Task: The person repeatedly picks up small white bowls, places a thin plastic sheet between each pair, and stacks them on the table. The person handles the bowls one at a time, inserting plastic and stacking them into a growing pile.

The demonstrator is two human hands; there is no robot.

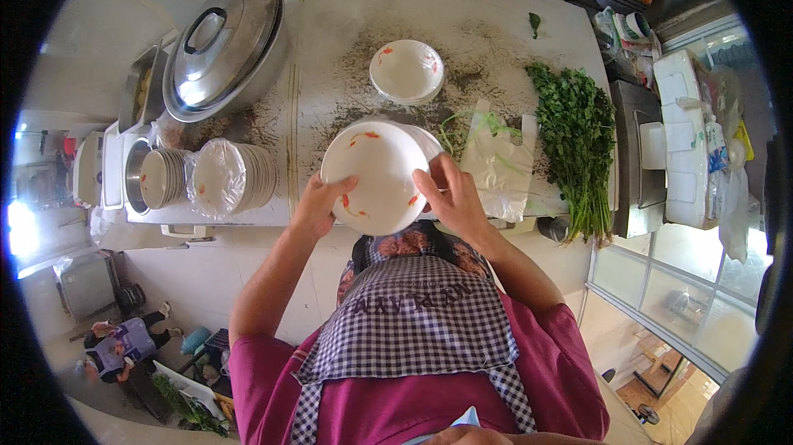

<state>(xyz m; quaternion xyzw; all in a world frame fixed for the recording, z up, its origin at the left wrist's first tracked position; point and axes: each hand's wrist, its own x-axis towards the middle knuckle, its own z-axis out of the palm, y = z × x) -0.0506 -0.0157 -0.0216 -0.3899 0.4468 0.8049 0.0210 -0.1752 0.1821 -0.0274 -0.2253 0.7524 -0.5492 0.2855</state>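
In front of my apron I hold white bowls (381, 166) with red-orange fish painted inside, tilted towards me. More rims show behind the front bowl at its upper right, so several seem nested. My left hand (319, 204) grips the left rim, thumb inside. At the right rim, my right hand (454, 197) has its thumb on the edge and bent fingers by the rims behind. Beyond them on the worktop stands a short stack of similar bowls (406, 70), its top apparently under clear film. A translucent plastic bag (499, 181) lies right of my right hand.
At left stand a film-covered bowl stack (220, 178), a smaller bowl stack (162, 180) and a large lidded metal pot (226, 48). A bunch of leafy green herbs (573, 135) lies along the stained worktop's (347, 11) right edge. Another person (127, 346) is at the lower left.
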